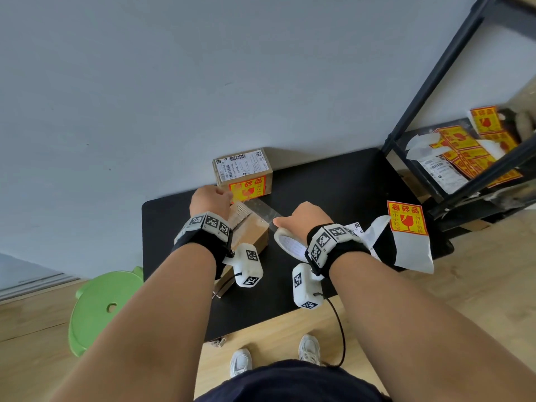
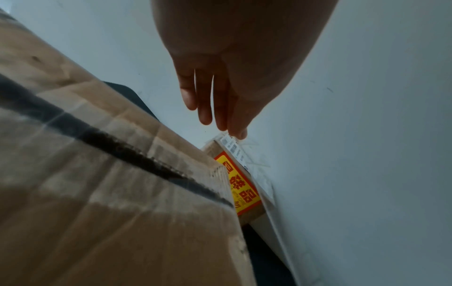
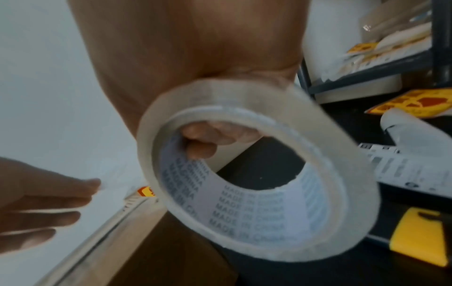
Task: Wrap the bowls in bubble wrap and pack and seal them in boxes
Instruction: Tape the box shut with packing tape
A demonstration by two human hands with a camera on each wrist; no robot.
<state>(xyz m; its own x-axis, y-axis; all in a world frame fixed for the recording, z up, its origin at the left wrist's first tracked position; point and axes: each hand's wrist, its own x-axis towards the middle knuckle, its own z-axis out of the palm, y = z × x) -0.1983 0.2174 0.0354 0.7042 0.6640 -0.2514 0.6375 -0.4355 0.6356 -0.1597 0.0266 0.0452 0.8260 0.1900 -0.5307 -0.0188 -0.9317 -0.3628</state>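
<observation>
Forearms w/ black wrist bands are filling the near part of the head view, hiding part of the black bench (image 1: 333, 181). The right hand (image 1: 304, 217) is gripping a roll of clear tape (image 1: 290, 245); in the wrist view its fingers (image 3: 203, 143) are curling through the core, and the roll's near edge is blurring out. A strip of tape (image 1: 262, 211) is running from the roll toward the left, over the top of the plain box (image 1: 251, 230). The left hand (image 1: 210, 201) is hovering at the box's far left corner; the wrist cam is showing its fingers (image 2: 205, 100) straight and close together, but can't tell if they're touching the strip or the cardboard. The box's near half is sitting hidden behind the left wrist. Bowls and bubble wrap aren't showing, the flaps being down. A 2nd box w/ a shipping label and red-yellow sticker (image 1: 243, 175) is standing just beyond, against the wall. A loose sticker sheet (image 1: 407, 227) is lying at the right, partly overhanging the bench edge. The shelf (image 1: 464, 158) at far right is being cut off by the frame.
</observation>
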